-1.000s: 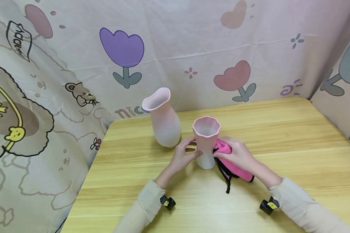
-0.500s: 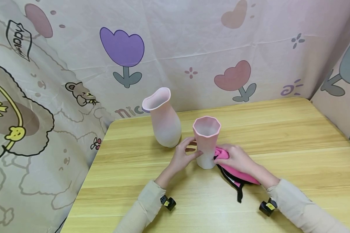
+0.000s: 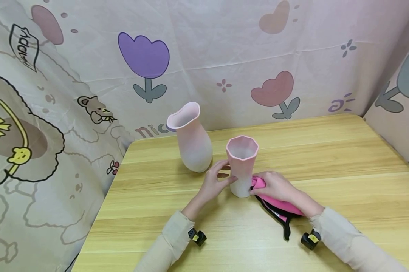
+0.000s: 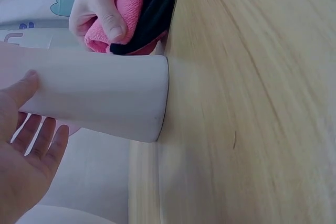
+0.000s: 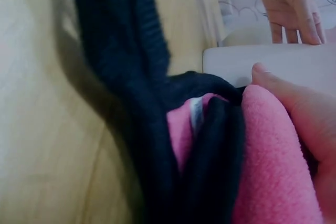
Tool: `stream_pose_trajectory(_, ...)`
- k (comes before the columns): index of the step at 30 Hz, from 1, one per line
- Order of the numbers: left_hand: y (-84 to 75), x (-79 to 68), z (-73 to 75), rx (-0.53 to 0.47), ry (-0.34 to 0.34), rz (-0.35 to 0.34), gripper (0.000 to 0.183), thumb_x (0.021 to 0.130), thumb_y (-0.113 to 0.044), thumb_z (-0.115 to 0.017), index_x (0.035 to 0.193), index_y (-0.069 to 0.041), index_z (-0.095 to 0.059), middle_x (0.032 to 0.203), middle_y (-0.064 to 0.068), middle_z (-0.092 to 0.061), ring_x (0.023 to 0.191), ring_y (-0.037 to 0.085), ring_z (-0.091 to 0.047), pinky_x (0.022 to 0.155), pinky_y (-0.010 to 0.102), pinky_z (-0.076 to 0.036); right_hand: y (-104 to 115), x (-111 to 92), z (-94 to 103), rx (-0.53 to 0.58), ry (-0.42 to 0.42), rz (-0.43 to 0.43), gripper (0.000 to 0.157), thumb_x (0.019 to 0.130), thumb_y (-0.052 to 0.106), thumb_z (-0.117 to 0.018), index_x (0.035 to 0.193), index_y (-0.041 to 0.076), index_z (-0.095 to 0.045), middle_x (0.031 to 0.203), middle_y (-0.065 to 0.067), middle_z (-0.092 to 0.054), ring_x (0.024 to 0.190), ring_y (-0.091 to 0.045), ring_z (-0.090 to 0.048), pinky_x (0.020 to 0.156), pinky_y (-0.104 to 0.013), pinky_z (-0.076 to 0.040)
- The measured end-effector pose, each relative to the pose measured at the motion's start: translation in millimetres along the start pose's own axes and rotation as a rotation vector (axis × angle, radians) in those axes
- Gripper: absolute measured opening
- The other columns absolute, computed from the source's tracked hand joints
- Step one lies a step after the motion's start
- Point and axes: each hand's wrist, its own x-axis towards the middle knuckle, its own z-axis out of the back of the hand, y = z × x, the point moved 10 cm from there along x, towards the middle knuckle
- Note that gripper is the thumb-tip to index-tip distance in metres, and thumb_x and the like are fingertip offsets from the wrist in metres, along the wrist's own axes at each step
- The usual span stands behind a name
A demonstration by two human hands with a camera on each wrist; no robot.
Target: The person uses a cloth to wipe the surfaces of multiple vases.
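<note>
An octagonal-rimmed vase (image 3: 242, 166), pink fading to white, stands upright on the table. My left hand (image 3: 215, 184) steadies it from the left, thumb on the near side and fingers behind. In the left wrist view, that thumb lies along the pale vase wall (image 4: 105, 87). On the other side, my right hand (image 3: 276, 187) grips a pink cloth with black edging (image 3: 284, 206) against the lower part of the vase. The right wrist view shows the fluffy cloth (image 5: 273, 156) bunched under the thumb, its black strip and loop hanging toward the table.
A second pink-and-white vase (image 3: 195, 147) with a wavy rim stands behind and to the left. Patterned fabric (image 3: 208, 56) hangs along the back and sides of the wooden table (image 3: 344, 170).
My right hand has slid the cloth down the vase's right side toward its base. The cloth's black loop has swung rightward and nearer. The left hand and both vases keep their places.
</note>
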Motion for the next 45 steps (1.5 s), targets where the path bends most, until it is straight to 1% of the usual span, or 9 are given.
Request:
stream_pose_trajectory(8, 0.0, 0.3, -0.4, -0.003, 0.006, -0.003, 0.048, 0.08, -0.001, -0.066, 0.124, 0.004, -0.049, 0.12, 0.02, -0.051, 0.106, 0.033, -0.053, 0.085, 0.042, -0.049, 13.8, -2.8, 20.2, 0.065, -0.051, 0.013, 0.043, 0.074, 0.034, -0.074, 0.11, 0.014, -0.064, 0.065, 0.011, -0.052, 0.057, -0.005, -0.045, 0.051, -0.022, -0.04)
stream_pose_trajectory(14, -2.0, -0.6, -0.1, -0.002, 0.006, -0.008, 0.048, 0.08, 0.0, -0.066, 0.124, 0.004, -0.049, 0.12, 0.022, -0.05, 0.105, 0.035, -0.052, 0.085, 0.044, -0.049, 30.9, -2.4, 53.4, 0.098, -0.187, 0.047, 0.049, 0.075, 0.035, -0.072, 0.115, 0.009, -0.062, 0.093, 0.0, -0.066, 0.074, -0.009, -0.057, 0.061, -0.024, -0.048)
stream_pose_trajectory(19, -2.9, -0.5, 0.3, -0.002, -0.002, -0.014, 0.047, 0.08, 0.001, -0.066, 0.123, 0.005, -0.049, 0.119, 0.022, -0.051, 0.105, 0.035, -0.053, 0.084, 0.043, -0.05, 37.9, -5.7, 71.4, 0.122, -0.266, 0.04, 0.052, 0.075, 0.031, -0.073, 0.118, 0.004, -0.059, 0.107, -0.01, -0.065, 0.091, -0.02, -0.062, 0.071, -0.031, -0.053)
stream_pose_trajectory(23, -2.1, -0.2, 0.8, -0.002, -0.007, -0.009, 0.047, 0.079, 0.0, -0.066, 0.123, 0.005, -0.05, 0.119, 0.021, -0.051, 0.105, 0.033, -0.053, 0.084, 0.041, -0.05, 43.3, -10.2, 86.1, 0.128, -0.365, 0.05, 0.055, 0.072, 0.024, -0.077, 0.119, 0.0, -0.058, 0.114, -0.016, -0.061, 0.102, -0.029, -0.059, 0.082, -0.038, -0.051)
stream_pose_trajectory(27, -1.2, -0.1, 0.9, -0.001, -0.005, -0.003, 0.047, 0.08, 0.0, -0.066, 0.123, 0.004, -0.05, 0.119, 0.02, -0.051, 0.105, 0.031, -0.054, 0.084, 0.04, -0.05, 48.4, -15.1, 96.4, 0.12, -0.455, 0.074, 0.056, 0.068, 0.017, -0.079, 0.118, 0.0, -0.059, 0.113, -0.015, -0.062, 0.103, -0.027, -0.058, 0.085, -0.022, -0.048)
stream_pose_trajectory(30, -0.5, 0.1, 0.4, -0.004, -0.002, 0.0, 0.047, 0.08, -0.001, -0.066, 0.124, 0.004, -0.05, 0.119, 0.02, -0.051, 0.105, 0.031, -0.054, 0.084, 0.039, -0.05, 50.4, -18.2, 100.7, 0.151, -0.505, 0.095, 0.056, 0.066, 0.011, -0.08, 0.118, 0.003, -0.06, 0.111, -0.012, -0.063, 0.1, -0.017, -0.059, 0.081, -0.009, -0.044)
stream_pose_trajectory(35, -1.0, 0.3, -0.7, -0.019, 0.004, -0.002, 0.047, 0.08, 0.001, -0.066, 0.123, 0.005, -0.049, 0.12, 0.022, -0.051, 0.105, 0.036, -0.053, 0.084, 0.043, -0.049, 52.5, -23.0, 106.2, 0.212, -0.583, 0.133, 0.059, 0.061, 0.003, -0.081, 0.117, 0.004, -0.061, 0.11, -0.012, -0.063, 0.098, 0.004, -0.054, 0.079, -0.006, -0.043)
stream_pose_trajectory(40, -1.2, 0.5, -0.5, -0.017, -0.001, -0.002, 0.046, 0.079, 0.001, -0.066, 0.122, 0.006, -0.05, 0.119, 0.022, -0.051, 0.105, 0.035, -0.053, 0.084, 0.043, -0.05, 49.1, -22.9, 104.1, 0.228, -0.594, 0.119, 0.059, 0.061, 0.003, -0.082, 0.116, 0.004, -0.061, 0.11, -0.012, -0.063, 0.099, 0.004, -0.053, 0.08, -0.007, -0.043)
stream_pose_trajectory(45, -1.1, 0.5, 0.3, 0.0, -0.009, 0.0, 0.046, 0.079, 0.001, -0.066, 0.122, 0.005, -0.05, 0.119, 0.021, -0.052, 0.105, 0.031, -0.054, 0.083, 0.037, -0.051, 38.0, -17.6, 85.9, 0.247, -0.498, 0.053, 0.055, 0.068, 0.01, -0.079, 0.119, 0.005, -0.059, 0.114, -0.011, -0.062, 0.102, -0.011, -0.057, 0.08, -0.007, -0.043)
